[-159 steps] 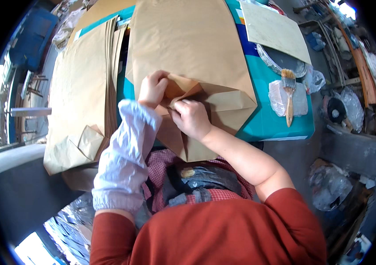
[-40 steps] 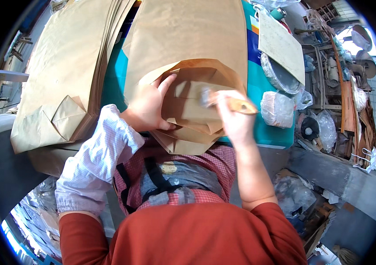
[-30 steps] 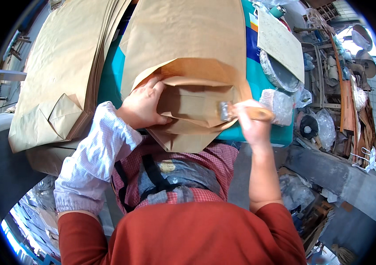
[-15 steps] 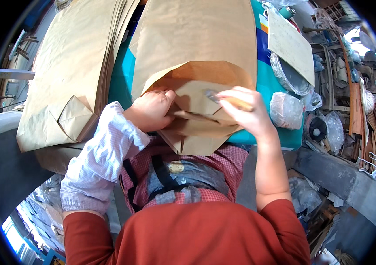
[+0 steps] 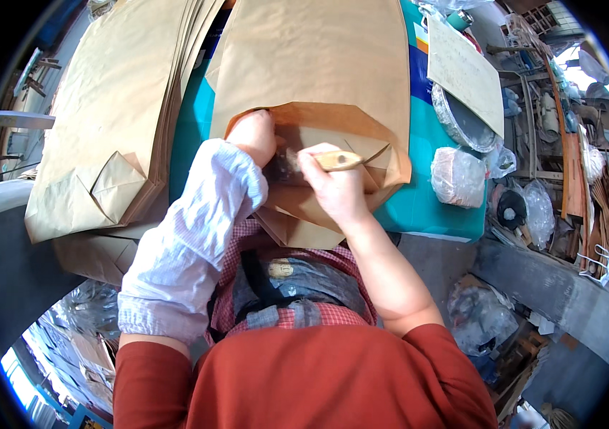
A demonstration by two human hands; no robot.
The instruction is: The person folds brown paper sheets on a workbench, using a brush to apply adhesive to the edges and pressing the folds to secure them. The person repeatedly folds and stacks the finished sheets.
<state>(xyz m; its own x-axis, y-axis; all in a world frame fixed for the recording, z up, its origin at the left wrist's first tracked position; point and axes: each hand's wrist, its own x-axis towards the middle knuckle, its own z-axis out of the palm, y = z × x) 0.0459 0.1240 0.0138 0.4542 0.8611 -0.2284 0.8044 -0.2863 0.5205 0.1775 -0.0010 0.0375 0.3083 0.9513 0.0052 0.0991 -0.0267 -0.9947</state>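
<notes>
A large brown paper bag (image 5: pixel 311 57) lies flat in front of me, its near end spread into a wide opening. Inside that opening my right hand (image 5: pixel 331 184) grips a brush (image 5: pixel 340 160) by its wooden handle, the bristle end pointing left and partly blurred. My left hand (image 5: pixel 254 136) reaches into the left side of the opening; its fingers are hidden by the paper and the hand's own back. A folded flap of the bag hangs over the near edge toward my lap.
At the left lies a stack of brown paper bags (image 5: pixel 115 93) with folded ends. A teal surface (image 5: pixel 419 214) under the bag carries a plastic-wrapped bundle (image 5: pixel 457 177), a round basin (image 5: pixel 454 118) and a pale board (image 5: pixel 465 71) at the right. Shelves with clutter stand farther right.
My right hand has swept left with the brush, from the right side of the opening to its middle. My left hand has pushed farther up and into the bag's left side.
</notes>
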